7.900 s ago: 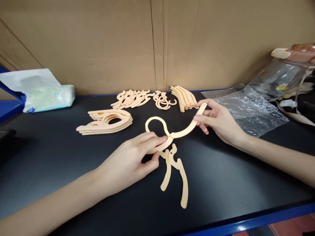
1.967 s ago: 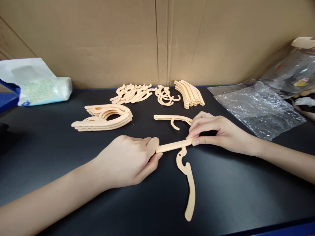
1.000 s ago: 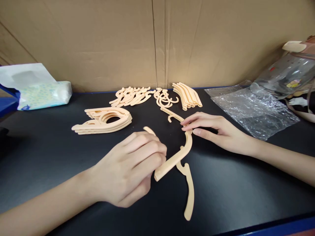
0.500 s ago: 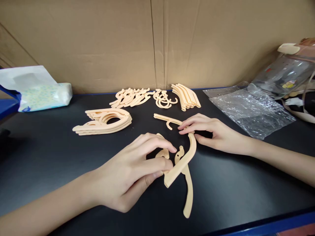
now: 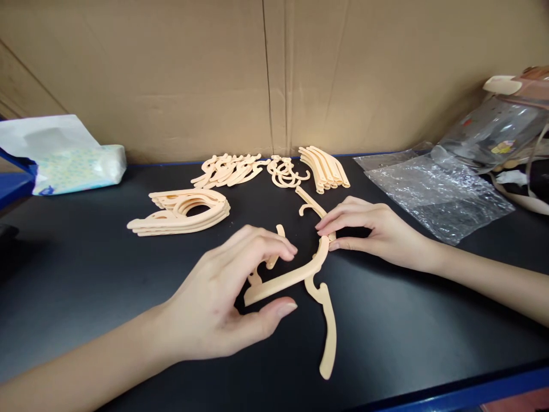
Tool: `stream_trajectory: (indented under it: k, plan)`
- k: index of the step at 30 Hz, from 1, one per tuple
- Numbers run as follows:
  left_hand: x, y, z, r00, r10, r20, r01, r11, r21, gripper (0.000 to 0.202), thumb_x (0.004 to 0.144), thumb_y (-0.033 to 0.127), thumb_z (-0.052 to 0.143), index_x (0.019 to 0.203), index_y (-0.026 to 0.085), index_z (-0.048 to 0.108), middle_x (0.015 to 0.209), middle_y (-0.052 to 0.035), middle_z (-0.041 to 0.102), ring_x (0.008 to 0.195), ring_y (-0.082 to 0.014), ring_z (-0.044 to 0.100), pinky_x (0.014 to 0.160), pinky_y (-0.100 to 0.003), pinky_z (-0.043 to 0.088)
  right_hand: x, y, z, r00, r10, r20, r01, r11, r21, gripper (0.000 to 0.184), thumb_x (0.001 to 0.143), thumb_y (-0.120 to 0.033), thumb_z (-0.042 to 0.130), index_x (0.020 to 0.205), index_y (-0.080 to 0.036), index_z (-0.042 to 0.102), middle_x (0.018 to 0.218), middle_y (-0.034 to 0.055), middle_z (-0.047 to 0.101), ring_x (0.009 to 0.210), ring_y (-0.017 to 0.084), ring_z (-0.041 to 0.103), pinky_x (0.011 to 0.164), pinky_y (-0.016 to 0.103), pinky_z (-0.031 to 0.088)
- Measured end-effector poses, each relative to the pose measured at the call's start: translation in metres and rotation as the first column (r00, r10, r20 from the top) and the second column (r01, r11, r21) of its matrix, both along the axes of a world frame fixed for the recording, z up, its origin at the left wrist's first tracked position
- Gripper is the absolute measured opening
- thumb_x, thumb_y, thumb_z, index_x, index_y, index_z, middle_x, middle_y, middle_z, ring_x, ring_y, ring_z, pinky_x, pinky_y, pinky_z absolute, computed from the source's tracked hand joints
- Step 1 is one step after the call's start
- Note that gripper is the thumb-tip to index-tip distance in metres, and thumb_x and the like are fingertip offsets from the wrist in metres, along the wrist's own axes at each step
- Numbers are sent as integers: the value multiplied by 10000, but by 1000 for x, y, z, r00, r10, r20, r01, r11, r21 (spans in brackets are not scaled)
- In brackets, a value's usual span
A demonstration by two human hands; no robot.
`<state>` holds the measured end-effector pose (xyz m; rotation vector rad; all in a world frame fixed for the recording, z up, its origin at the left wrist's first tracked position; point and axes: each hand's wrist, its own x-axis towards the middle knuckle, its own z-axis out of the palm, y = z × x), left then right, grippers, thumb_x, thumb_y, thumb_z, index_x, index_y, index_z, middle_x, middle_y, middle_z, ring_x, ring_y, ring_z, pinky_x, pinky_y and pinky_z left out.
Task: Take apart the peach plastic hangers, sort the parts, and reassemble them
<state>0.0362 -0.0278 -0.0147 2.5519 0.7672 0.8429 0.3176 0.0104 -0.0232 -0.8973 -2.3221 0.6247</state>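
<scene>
My right hand point(image 5: 373, 229) pinches the joint of a beige plastic folding-hanger part, a thick curved arm point(image 5: 285, 279) with a thinner arm point(image 5: 309, 200) and a small hook reaching away beyond my fingers. Around the thick arm's near-left end, my left hand point(image 5: 227, 294) is open, thumb and fingers apart. A flat curved hanger arm point(image 5: 329, 335) lies on the table and passes under the thick arm. Another small beige piece point(image 5: 277, 252) shows partly behind my left fingers; the rest of it is hidden.
Behind lie a stack of folded hangers point(image 5: 184, 220), a pile of flat hanger arms point(image 5: 231, 170), loose hooks point(image 5: 283, 174) and a row of thick arms point(image 5: 323, 167). A tissue pack point(image 5: 81, 169) stands left; clear plastic bags point(image 5: 441, 194) and a bottle point(image 5: 489, 129) are right. Cardboard point(image 5: 171, 74) rises behind.
My left hand has opened off the thick arm. The held hanger part has turned clockwise, its near end swinging left and its far end right. My right hand stays on the joint.
</scene>
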Motion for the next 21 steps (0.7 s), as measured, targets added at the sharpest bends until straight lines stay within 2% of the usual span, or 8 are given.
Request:
stream_trajectory:
  k: [3,6,11,17,21]
  plan:
    - [1,0,0,971,188,-148,-160,970,182,509,874,491,619,1249,182,468,1195,-114,632,1065,-271,607,869,-388,480,0,-1,0,1000,7,-15,-7,1000,0,120,859,-294,713,970,-258,744,1028,31,748,989,200,643,883,365,505]
    - [1,-2,-1,937,272,-220,-207,938,279,469,914,471,578,1254,167,467,1164,-97,662,990,-250,623,825,-372,457,0,-1,0,1000,14,-23,-13,1000,11,119,858,-271,716,972,-248,739,1026,34,743,994,190,641,887,351,507]
    - [4,-5,1,948,197,-249,-126,953,275,268,960,320,556,1179,170,517,1097,-50,688,907,-190,593,777,-328,420,0,-1,0,999,32,-17,-32,999,22,128,862,-285,714,983,-248,734,1028,38,737,1001,193,633,887,359,507]
    - [4,-4,2,972,64,-228,-10,973,230,208,986,221,514,1186,170,536,998,-35,684,882,-166,572,752,-305,415,1,-1,-2,998,60,6,-61,998,28,155,882,-313,688,1023,-256,718,1069,48,712,1030,203,620,898,374,505]
    - [3,-1,2,974,55,-218,0,970,243,221,1001,135,451,1199,166,544,1059,-41,685,961,-174,556,817,-306,421,1,-2,-2,1000,-19,5,19,999,31,220,877,-329,689,1084,-253,698,1179,70,645,1110,212,598,972,392,483]
